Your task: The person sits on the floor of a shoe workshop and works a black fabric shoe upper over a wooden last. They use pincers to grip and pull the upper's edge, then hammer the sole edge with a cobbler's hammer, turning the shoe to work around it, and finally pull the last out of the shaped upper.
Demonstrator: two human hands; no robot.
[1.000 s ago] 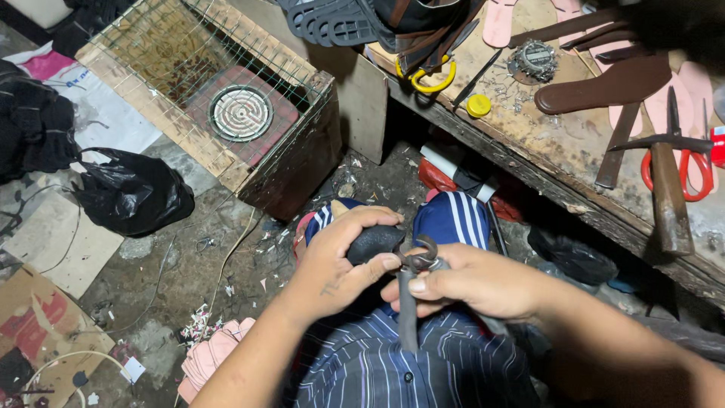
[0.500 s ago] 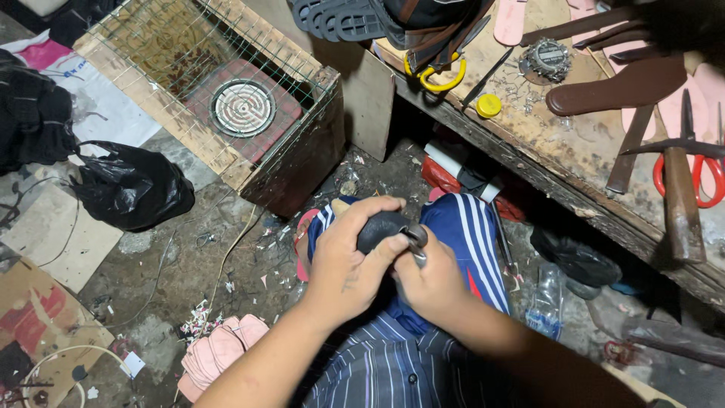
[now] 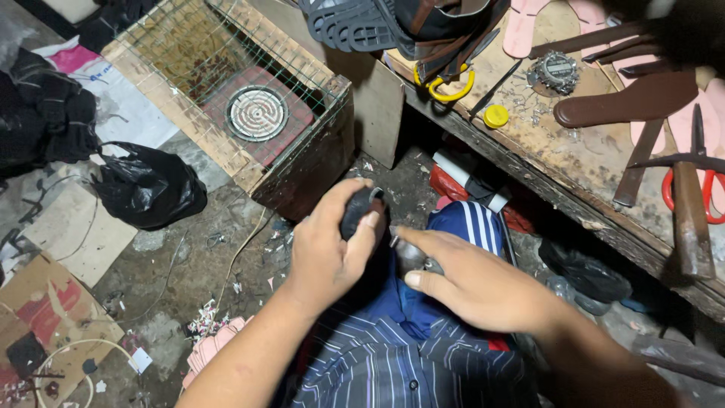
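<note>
My left hand (image 3: 328, 253) is wrapped around a small dark rounded object (image 3: 361, 208) and holds it over my lap. My right hand (image 3: 476, 291) lies just to its right, fingers closed on a grey metal tool (image 3: 411, 258). Only the head of the tool shows. Its tip meets the dark object at my left thumb. Under both hands are my blue white-striped trousers (image 3: 468, 223) and striped shirt (image 3: 393, 363).
A wooden crate (image 3: 317, 162) with wire mesh holds a round coil burner (image 3: 257, 113). A black plastic bag (image 3: 147, 187) lies on the dirty floor at left. The wooden workbench (image 3: 574, 166) at right carries a hammer (image 3: 691, 219), red scissors (image 3: 714, 193), brown soles (image 3: 642, 98) and a yellow cap (image 3: 496, 115).
The long metal tool that hung down from my right hand has swung up behind the fingers. Both hands have closed in around the dark object and lifted it slightly.
</note>
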